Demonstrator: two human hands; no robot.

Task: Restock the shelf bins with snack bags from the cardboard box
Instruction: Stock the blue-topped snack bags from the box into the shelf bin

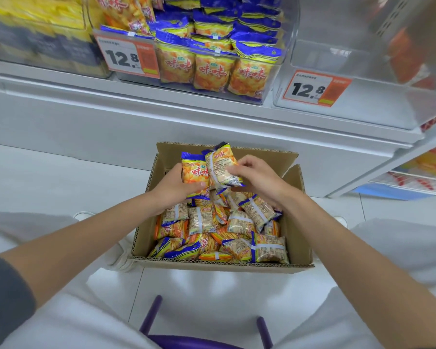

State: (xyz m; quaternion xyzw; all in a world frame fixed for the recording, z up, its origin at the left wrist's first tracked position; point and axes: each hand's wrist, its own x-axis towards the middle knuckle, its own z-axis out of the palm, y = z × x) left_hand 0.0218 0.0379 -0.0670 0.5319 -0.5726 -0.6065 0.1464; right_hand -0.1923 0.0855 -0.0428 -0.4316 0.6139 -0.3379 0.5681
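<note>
An open cardboard box (297,238) on the floor holds several small orange-and-blue snack bags (239,230). Above its far end my left hand (176,187) grips a snack bag (194,172) shown front side up. My right hand (257,177) pinches a second bag (220,168) shown back side up, pressed against the first. On the shelf above, a clear bin (267,94) is packed with the same bags. The clear bin (350,114) to its right looks almost bare, with a blurred orange pack at its far right.
Price tags reading 12.8 hang on the bin fronts (129,56). A bin of yellow packs (35,28) stands at the far left. Lower right shelves (413,177) carry red-and-orange goods. A purple stool frame (151,321) shows between my knees on the white tile floor.
</note>
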